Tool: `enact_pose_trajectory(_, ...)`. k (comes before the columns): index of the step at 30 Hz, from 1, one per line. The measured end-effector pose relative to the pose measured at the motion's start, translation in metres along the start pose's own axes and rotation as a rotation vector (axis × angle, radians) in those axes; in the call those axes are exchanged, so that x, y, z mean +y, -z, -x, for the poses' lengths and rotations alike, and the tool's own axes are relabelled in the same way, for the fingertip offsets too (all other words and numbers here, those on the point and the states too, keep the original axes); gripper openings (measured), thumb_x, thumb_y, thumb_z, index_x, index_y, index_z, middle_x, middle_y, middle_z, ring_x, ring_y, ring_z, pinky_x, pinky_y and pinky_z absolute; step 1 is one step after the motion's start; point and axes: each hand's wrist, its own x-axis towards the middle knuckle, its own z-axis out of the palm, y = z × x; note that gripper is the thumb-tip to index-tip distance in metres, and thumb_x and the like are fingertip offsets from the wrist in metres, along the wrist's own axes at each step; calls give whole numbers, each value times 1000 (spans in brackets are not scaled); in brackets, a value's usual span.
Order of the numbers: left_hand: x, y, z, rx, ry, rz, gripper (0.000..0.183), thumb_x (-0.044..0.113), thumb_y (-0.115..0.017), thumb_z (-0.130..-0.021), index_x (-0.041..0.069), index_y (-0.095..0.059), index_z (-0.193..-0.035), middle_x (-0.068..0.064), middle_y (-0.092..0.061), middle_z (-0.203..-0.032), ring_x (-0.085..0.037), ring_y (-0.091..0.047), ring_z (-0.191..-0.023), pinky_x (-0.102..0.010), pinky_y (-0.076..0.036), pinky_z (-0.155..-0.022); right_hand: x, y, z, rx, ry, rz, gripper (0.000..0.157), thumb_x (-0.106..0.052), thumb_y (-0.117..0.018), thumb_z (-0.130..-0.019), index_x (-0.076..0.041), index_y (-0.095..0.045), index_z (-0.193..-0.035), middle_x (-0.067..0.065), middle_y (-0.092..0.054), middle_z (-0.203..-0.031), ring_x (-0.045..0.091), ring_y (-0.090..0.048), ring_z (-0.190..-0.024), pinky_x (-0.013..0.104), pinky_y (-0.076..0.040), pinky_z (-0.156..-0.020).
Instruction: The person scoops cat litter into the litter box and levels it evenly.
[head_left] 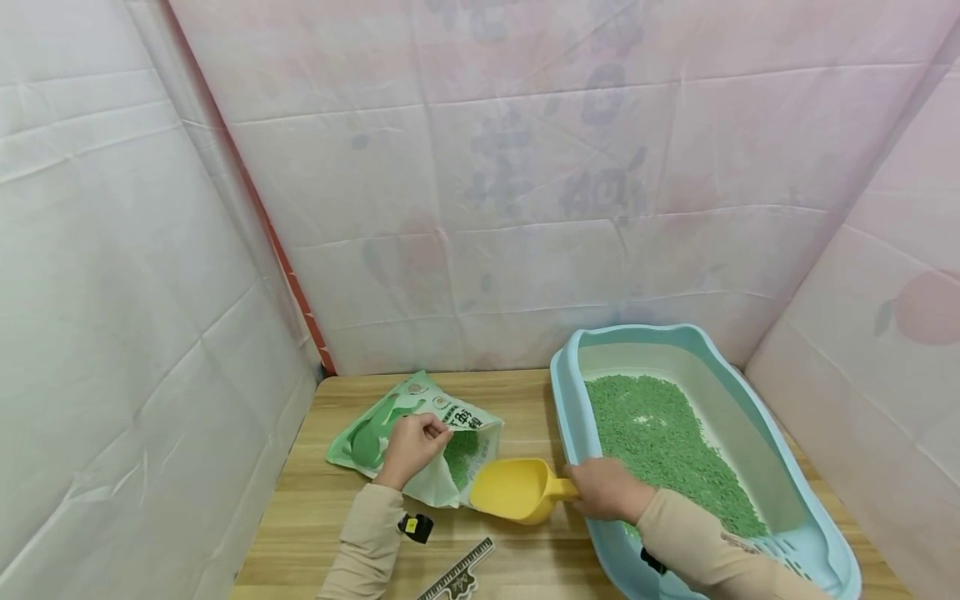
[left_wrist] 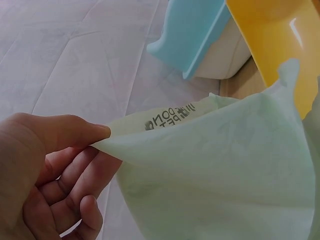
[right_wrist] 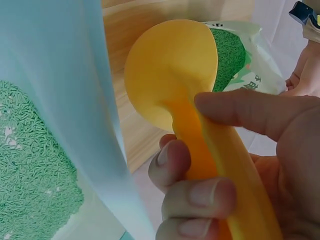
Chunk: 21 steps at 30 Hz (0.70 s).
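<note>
My left hand (head_left: pixel 417 443) pinches the edge of an opened bag of green pellet cat litter (head_left: pixel 390 425) between thumb and finger. In the left wrist view the bag's pale rim (left_wrist: pixel 215 165) is pulled up by that pinch. My right hand (head_left: pixel 609 490) grips the handle of a yellow scoop (head_left: pixel 513 490), thumb laid along the top in the right wrist view. The scoop's bowl is at the bag's mouth, where green pellets (right_wrist: pixel 227 57) show. No pellets are visible in the part of the bowl seen from the head.
A blue litter box (head_left: pixel 566 392) stands on the right, with green pellets (head_left: pixel 652 433) spread over its floor. A ruler-like strip (head_left: pixel 457 571) lies near the front of the wooden table (head_left: pixel 300 508). Printed pale sheets (head_left: pixel 525 250) hang behind and on both sides.
</note>
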Motion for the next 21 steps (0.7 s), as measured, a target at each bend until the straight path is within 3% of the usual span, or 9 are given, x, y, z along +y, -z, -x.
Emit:
enact_pose_trajectory(7,0,0,1,1,-1,2,11,13,-73,-84,12,-70,-74,-2,-69,-69,-4,-57,-58,-16,-47,-57,-11,-6,-5,34,-25,15,27,-19,-77,-74,-13,-52,-67,2,-55,-60,17,-53,-55,35,-45,-50)
enact_pose_trajectory(21,-3,-2,1,-8,-7,6,11,14,-73,-85,13,-70,-74,-2,-69,-69,-4,-58,-59,-16,-47,-58,-47,-16,-19,63,-122,5,27,-17,-75,-74,-13,-51,-63,1,-53,-56,18,-52,-52,38,-46,-48)
